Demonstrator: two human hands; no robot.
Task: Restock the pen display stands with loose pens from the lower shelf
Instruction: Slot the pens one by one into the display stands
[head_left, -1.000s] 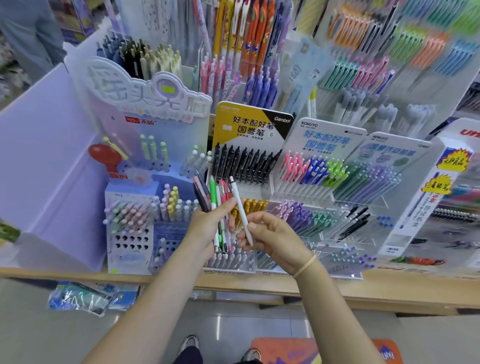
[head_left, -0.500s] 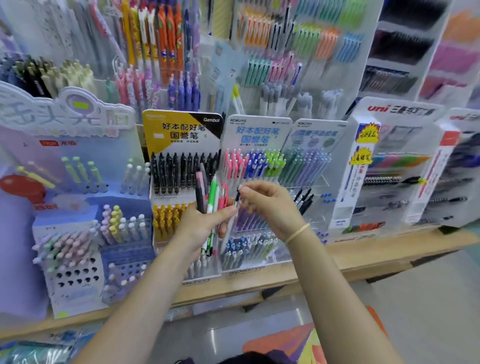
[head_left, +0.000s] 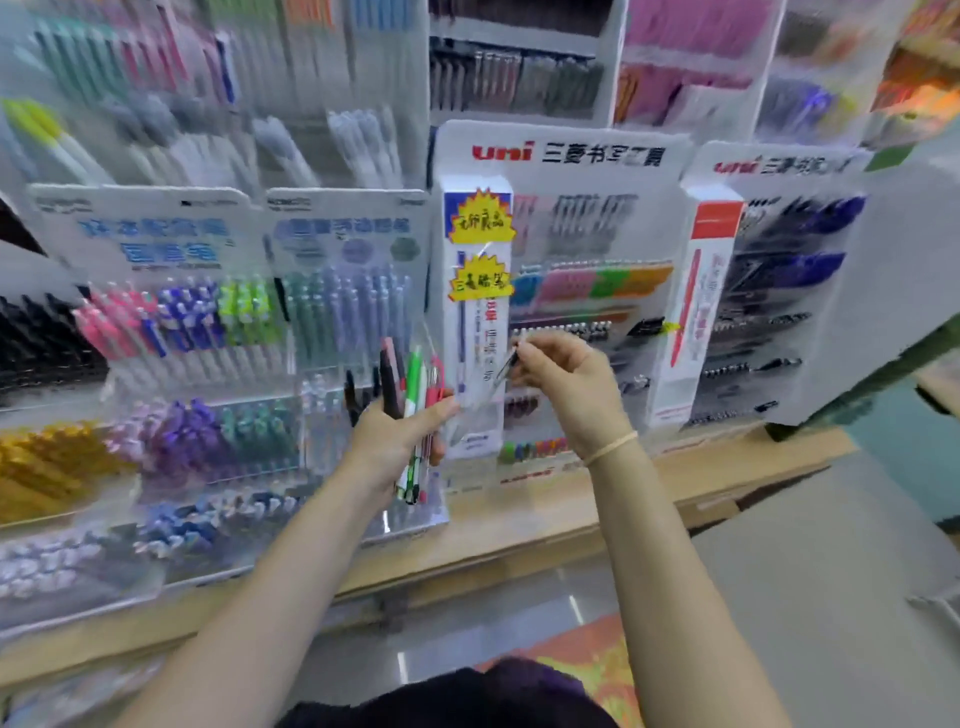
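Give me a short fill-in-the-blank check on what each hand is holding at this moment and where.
1. The left hand grips a ____ of loose pens.
2. The right hand pinches a single ____.
3. The right hand is raised in front of the stand with the red brand word ____.
4. A thin band circles the ____ wrist.

Missing words: bundle; pen; uni; right

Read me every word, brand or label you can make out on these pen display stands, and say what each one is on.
"uni", red, followed by black Chinese characters too smeared to quote: header of the middle uni stand.
"uni", red, fainter: header of the right uni stand.
Yellow starburst stickers: handwritten characters, too blurred.
Blue Chinese headings on the two pale blue header cards: blurred, unreadable.
Small print elsewhere: too small.
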